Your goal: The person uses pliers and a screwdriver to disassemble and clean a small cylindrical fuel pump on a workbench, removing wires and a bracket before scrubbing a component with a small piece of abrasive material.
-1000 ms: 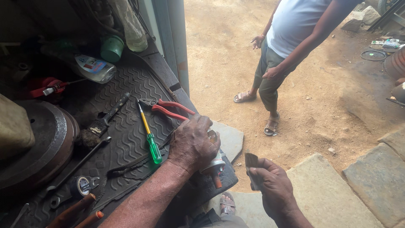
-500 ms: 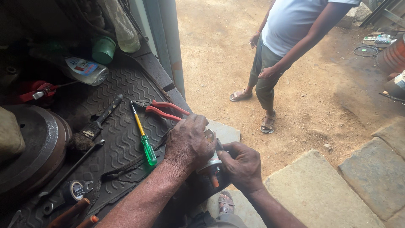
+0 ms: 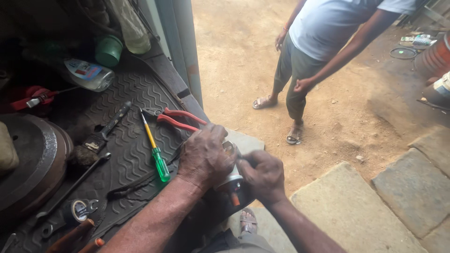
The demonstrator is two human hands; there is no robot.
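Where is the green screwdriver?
In the head view, the green-handled screwdriver lies on the ribbed black mat, just left of the person's left hand, with the red-handled pliers beside its tip.

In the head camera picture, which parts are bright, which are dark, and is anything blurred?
Head view: sunlit dirt ground is bright, nearly washed out; the ribbed mat lies in shade, top-left corner almost black; left hand and right hand are evenly lit and sharp.
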